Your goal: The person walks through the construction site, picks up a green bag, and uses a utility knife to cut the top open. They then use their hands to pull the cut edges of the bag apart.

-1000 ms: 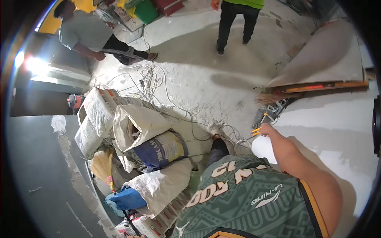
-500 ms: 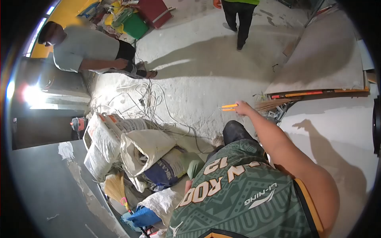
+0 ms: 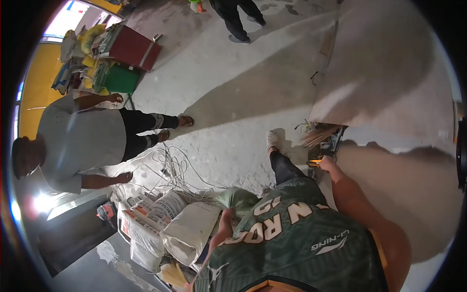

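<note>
On the right side of the view, my right hand (image 3: 328, 164) is closed round a small orange-yellow tool (image 3: 315, 163) that points left. What kind of tool it is cannot be made out. My left hand (image 3: 228, 213) hangs low beside the filled green sack (image 3: 236, 200); its fingers are too small and dim to read. White sacks (image 3: 190, 228) lie to the left of that hand. A bundle of thin brown sticks (image 3: 318, 135) is just above the tool.
Tangled pale cables (image 3: 172, 170) lie on the floor. A person in a grey shirt (image 3: 85, 138) stands at left; another person's dark-trousered legs (image 3: 233, 17) show at top. Red (image 3: 131, 47) and green (image 3: 116, 79) bins stand upper left. A large board (image 3: 379, 73) is at right.
My right hand has moved right and down with the tool. My left hand has come into clearer view by the green sack. One foot shows ahead. The person at left now stands lower in view.
</note>
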A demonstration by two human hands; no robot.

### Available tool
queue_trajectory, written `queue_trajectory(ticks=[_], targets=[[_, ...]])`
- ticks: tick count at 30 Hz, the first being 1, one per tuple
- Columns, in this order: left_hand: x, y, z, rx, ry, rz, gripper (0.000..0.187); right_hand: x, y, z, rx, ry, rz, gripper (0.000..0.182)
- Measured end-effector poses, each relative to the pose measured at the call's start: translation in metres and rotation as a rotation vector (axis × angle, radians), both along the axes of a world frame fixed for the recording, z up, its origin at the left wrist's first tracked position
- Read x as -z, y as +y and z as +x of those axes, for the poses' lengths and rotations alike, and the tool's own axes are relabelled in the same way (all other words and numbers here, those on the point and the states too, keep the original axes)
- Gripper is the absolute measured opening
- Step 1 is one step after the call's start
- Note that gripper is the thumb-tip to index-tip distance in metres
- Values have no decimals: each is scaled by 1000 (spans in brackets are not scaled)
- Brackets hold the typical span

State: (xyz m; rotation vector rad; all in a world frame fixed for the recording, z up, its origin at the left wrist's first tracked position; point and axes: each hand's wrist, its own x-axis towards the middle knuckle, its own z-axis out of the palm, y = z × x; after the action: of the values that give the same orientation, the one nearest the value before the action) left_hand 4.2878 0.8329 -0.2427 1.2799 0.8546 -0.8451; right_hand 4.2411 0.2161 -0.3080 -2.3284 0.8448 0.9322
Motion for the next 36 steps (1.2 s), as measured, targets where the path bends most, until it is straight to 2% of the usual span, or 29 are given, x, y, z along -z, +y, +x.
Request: queue_trajectory(ticks=[2, 3, 4, 6, 8, 9, 10, 11, 12, 13, 16, 17, 19, 20, 21, 22, 23, 25, 28, 29, 31, 34, 36], targets=[[23, -32, 63, 1286, -866, 564, 31, -15, -37, 30, 115, 136, 90, 24], [31, -60, 92, 1271, -861, 560, 31, -22, -52, 49, 119, 90, 50, 25], [39, -87, 122, 1052, -543, 472, 32, -36, -66, 77, 102, 93, 44, 25], [48, -136, 176, 580, 67, 272, 35, -62, -89, 135, 497, 103, 255, 22], [17, -195, 230, 131, 299, 253, 34, -63, -116, 188, 407, -15, 140, 19], [3, -216, 248, 122, 306, 248, 34, -26, -143, 200, 386, -173, 172, 23], [-4, -232, 265, 32, 305, 170, 34, -98, -134, 250, 474, -136, 200, 29], [-13, -249, 285, -57, 299, 88, 34, -105, -141, 276, 571, -249, 220, 28], [-27, -261, 306, -65, 303, 76, 34, -111, -147, 300, 560, -248, 211, 28], [-42, -271, 326, -93, 291, -28, 32, -117, -152, 324, 536, -300, 198, 28], [-46, -274, 385, -147, 249, -394, 29, -124, -162, 376, 487, -395, 235, 30], [-64, -286, 413, -131, 246, -174, 29, -124, -163, 390, 478, -393, 223, 30], [-72, -271, 460, 357, -130, 47, 50, -119, -162, 410, 445, -377, 205, 30], [-30, -248, 492, 286, 154, 85, 74, -115, -160, 418, 442, -363, 172, 29], [-49, -244, 522, 249, 228, 92, 96, -107, -156, 420, 446, -347, 141, 28], [-52, -232, 549, 297, 197, 92, 109, -92, -158, 419, 420, -293, 87, 28], [-43, -222, 575, 290, 180, 128, 104, -84, -163, 420, 398, -244, 29, 27], [-18, -206, 614, 274, 147, 150, 94, -98, -161, 426, 486, -218, 70, 27], [9, -199, 634, 215, 52, 170, 78, -123, -169, 450, 542, -123, 121, 25], [1, -205, 640, 186, 31, 212, 64, -128, -171, 469, 515, -109, 119, 25], [-9, -224, 651, 143, 15, 201, 60, -138, -186, 503, 593, -70, 59, 24], [-2, -245, 661, 48, -8, 176, 52, -104, -236, 575, 419, -130, 111, 22], [1, -248, 661, 31, -32, 182, 51, -112, -230, 651, 327, -122, 117, 25]])
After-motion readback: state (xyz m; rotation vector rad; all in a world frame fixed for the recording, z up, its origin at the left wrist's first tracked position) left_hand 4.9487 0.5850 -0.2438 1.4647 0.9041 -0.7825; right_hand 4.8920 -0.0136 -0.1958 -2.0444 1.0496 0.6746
